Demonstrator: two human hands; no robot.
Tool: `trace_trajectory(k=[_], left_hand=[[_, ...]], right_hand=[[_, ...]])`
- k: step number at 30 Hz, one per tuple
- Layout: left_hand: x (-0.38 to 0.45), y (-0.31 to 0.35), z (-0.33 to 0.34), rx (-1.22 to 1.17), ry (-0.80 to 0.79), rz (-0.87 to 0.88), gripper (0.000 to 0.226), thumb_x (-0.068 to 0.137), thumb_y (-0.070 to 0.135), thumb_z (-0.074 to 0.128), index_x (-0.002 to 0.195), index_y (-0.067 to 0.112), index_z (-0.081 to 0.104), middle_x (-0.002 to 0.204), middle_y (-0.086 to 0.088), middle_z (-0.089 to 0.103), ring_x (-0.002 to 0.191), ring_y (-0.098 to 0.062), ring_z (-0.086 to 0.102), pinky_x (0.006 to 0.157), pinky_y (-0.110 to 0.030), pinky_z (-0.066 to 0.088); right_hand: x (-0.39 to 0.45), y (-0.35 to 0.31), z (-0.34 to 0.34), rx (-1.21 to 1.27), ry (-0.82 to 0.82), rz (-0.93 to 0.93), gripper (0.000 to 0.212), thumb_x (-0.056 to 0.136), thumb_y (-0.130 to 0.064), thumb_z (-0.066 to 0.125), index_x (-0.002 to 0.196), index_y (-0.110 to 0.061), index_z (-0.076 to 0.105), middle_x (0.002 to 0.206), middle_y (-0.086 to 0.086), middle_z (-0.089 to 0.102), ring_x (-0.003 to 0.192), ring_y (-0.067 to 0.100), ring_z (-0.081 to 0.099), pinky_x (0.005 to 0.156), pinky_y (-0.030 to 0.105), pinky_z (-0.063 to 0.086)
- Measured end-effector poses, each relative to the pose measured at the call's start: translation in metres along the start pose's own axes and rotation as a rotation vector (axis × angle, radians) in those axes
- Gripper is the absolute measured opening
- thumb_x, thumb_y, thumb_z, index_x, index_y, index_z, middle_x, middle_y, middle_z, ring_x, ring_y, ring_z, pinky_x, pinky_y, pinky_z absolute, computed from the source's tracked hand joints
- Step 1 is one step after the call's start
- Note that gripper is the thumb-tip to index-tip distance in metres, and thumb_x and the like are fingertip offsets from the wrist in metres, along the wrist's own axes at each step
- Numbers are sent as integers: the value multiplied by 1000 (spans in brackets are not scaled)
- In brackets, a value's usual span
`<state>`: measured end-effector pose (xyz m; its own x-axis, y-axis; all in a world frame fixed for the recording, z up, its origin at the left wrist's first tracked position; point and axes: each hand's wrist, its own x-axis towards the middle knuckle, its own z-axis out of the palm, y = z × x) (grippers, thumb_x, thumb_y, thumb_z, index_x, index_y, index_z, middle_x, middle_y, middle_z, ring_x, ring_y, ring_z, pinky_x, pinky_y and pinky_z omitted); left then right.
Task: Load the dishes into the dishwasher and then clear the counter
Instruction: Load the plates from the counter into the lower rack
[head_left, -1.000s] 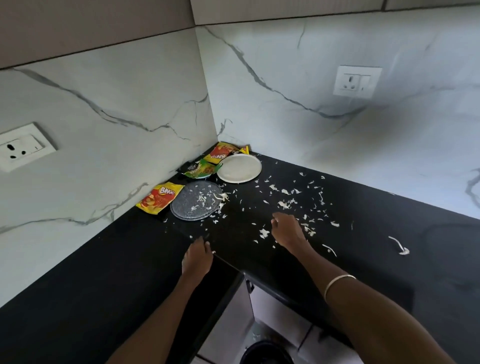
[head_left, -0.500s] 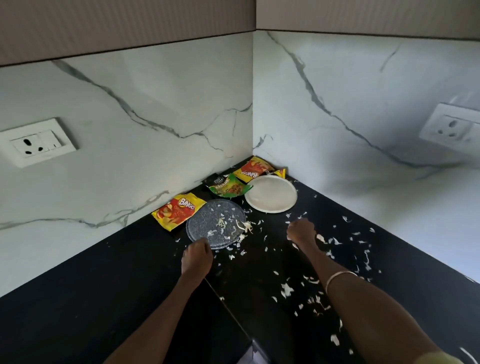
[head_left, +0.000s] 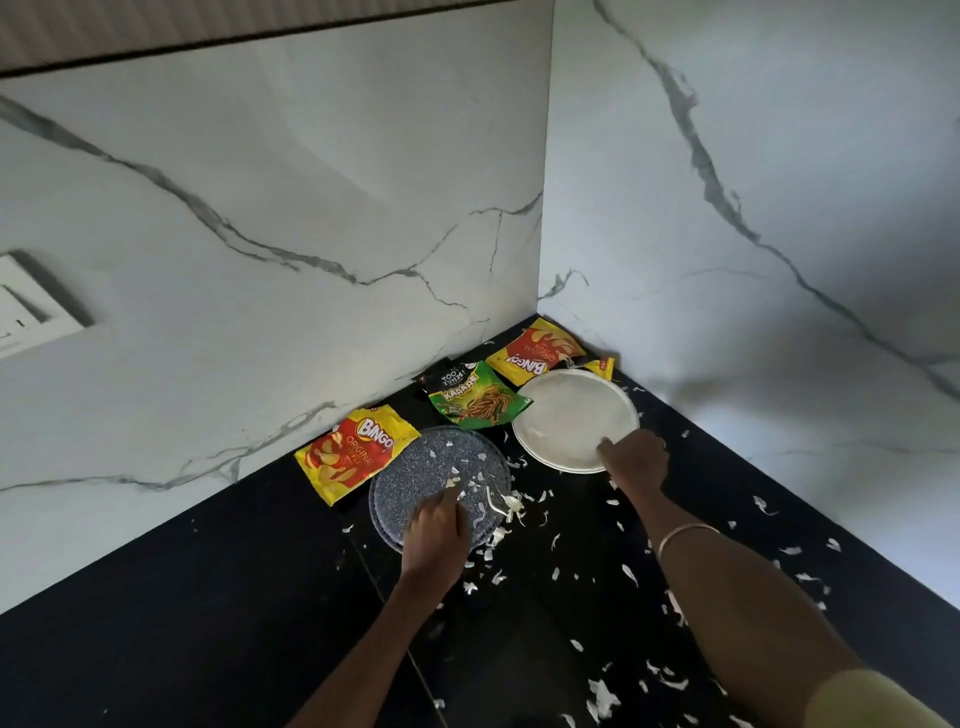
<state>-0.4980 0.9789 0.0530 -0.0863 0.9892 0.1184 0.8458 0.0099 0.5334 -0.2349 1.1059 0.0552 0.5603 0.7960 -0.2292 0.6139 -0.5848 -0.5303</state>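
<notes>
A grey speckled plate (head_left: 415, 467) with a few white scraps on it lies on the black counter (head_left: 208, 597) near the corner. My left hand (head_left: 436, 530) lies over its near rim, thumb on top, gripping the edge. To its right lies a white plate (head_left: 566, 410), close to the corner. My right hand (head_left: 635, 457) holds that plate's near right rim, with the thumb on the plate's face and the fingers curled at the edge. Both plates lie flat on the counter.
Three snack packets lie along the marble walls: a yellow-red Bingo packet (head_left: 353, 457), a green packet (head_left: 475, 400) and a second Bingo packet (head_left: 535, 351). White scraps (head_left: 602, 696) are strewn over the counter to the right. A wall socket (head_left: 31, 306) sits at left.
Both hands have moved forward toward the corner. The left went from the counter's edge onto the grey plate, the right from the scraps to the white plate's rim. The view moved closer.
</notes>
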Motion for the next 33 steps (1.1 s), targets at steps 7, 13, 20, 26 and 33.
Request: trace_trajectory(k=[7, 13, 20, 26, 33], left_hand=[[12, -15, 3, -80, 29, -18, 30, 99, 10, 45, 124, 8, 62, 110, -10, 69, 100, -21, 66, 86, -37, 56], [14, -26, 3, -73, 37, -3, 30, 99, 10, 46, 124, 8, 63, 116, -11, 68, 107, -24, 65, 89, -40, 56], [7, -26, -7, -107, -11, 23, 32, 100, 13, 43, 124, 14, 63, 117, -8, 68, 108, -20, 64, 91, -37, 55], [-2, -12, -36, -111, -16, 58, 32, 96, 8, 44, 118, 11, 67, 112, -10, 70, 105, -23, 66, 89, -39, 54], [-31, 0, -46, -55, -41, 117, 26, 96, 13, 42, 107, 10, 65, 98, -14, 69, 96, -34, 65, 80, -43, 51]], right_hand=[[27, -1, -8, 169, -121, 152, 43, 76, -20, 70, 111, 4, 67, 105, 20, 70, 100, 37, 67, 82, 42, 58], [16, -10, -20, 545, -148, 212, 22, 87, -14, 56, 102, 2, 61, 92, 14, 63, 81, 29, 64, 78, 44, 59], [8, -9, -42, 384, -37, -62, 31, 67, -21, 80, 83, 3, 71, 78, 13, 72, 75, 28, 70, 68, 39, 57], [-69, -39, -111, 262, 124, -286, 24, 70, -16, 66, 90, -4, 74, 85, 17, 72, 86, 38, 66, 70, 32, 43], [-117, -13, -145, 219, 214, -342, 33, 77, -11, 61, 108, -5, 72, 102, 18, 71, 96, 39, 64, 71, 25, 33]])
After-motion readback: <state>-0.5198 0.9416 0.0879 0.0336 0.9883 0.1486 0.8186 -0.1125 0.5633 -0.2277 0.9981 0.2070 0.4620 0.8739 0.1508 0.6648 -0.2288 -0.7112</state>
